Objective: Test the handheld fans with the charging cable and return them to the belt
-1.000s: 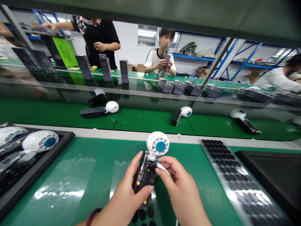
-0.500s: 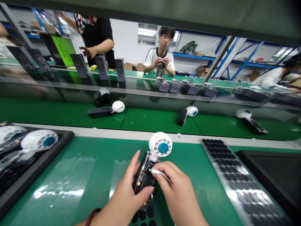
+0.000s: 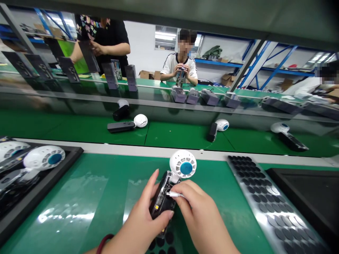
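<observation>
My left hand grips the clear-and-black handle of a small handheld fan held upright over the green bench. Its round white head with a blue centre points up and away from me. My right hand pinches a thin white tool or cable and presses its tip against the side of the fan's handle. A sheet of black round pads lies under my hands, partly hidden.
A black tray with several white fans sits at left. A long strip of black round pads and an empty black tray lie at right. Fans ride the green conveyor beyond. Other people work across the line.
My right hand has brought the white tip in against the fan's handle. The fan has tilted slightly right. Fans on the conveyor have moved to the right.
</observation>
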